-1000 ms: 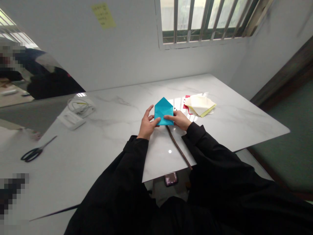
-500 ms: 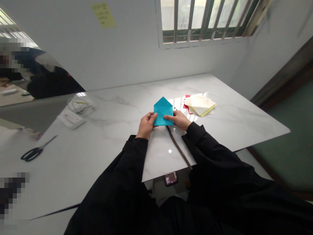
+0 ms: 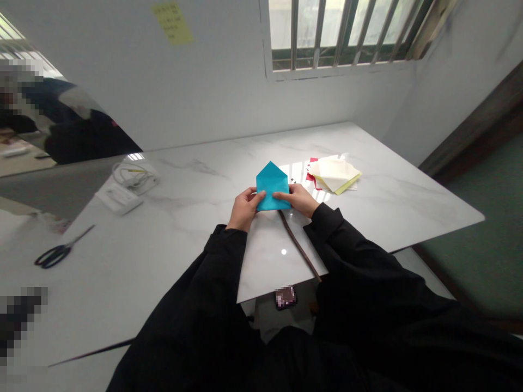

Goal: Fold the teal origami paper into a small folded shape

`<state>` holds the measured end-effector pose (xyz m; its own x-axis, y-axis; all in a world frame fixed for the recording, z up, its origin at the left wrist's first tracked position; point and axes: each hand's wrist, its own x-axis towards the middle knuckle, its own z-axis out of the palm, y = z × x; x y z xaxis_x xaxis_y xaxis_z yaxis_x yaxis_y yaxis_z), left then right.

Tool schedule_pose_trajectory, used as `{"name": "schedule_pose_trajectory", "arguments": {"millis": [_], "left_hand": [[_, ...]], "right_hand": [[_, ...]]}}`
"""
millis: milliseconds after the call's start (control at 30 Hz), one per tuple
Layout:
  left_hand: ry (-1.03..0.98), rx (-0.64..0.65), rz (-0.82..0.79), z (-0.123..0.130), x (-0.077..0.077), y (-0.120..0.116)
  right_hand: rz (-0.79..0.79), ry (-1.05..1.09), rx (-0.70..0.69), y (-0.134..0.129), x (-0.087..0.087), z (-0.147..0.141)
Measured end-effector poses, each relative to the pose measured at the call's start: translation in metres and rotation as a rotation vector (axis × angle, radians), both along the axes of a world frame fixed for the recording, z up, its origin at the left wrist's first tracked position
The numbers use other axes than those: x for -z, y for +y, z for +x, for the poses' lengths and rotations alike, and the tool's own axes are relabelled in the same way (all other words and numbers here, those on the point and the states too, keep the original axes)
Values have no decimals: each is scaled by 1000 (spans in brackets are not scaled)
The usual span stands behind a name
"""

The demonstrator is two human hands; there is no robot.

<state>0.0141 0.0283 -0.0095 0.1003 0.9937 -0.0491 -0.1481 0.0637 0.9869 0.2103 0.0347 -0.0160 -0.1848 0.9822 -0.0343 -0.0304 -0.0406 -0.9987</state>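
Note:
A blue paper envelope (image 3: 271,188) is held up over the table, its pointed flap raised at the top. My left hand (image 3: 244,207) pinches its left edge, thumb on the front and fingers behind. On the other side, my right hand (image 3: 301,200) grips the right edge, the thumb lying across the front face. The fingers behind the paper are mostly hidden. Below the envelope a thin brown stick (image 3: 300,249) lies on the white marbled table (image 3: 196,185), running toward the front edge near my right sleeve.
White, yellow and red papers (image 3: 335,174) are stacked to the right. Black-handled scissors (image 3: 57,253) lie on the left, with a white power strip and cable (image 3: 120,197) behind them. A yellow note (image 3: 174,23) sticks to the wall. Another person (image 3: 77,120) is at the far left.
My left thumb has slid slightly to the right across the envelope's front. The envelope's flap tip has shifted a little left; my right hand stays in place.

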Motion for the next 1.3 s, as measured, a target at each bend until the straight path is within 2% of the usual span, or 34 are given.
{"name": "schedule_pose_trajectory", "arguments": {"millis": [667, 1300], "left_hand": [[-1, 82, 13, -2, 0, -2], [-9, 69, 36, -3, 3, 0]], "right_hand": [[21, -25, -3, 3, 6, 0], [38, -41, -28, -1, 1, 0]]}}
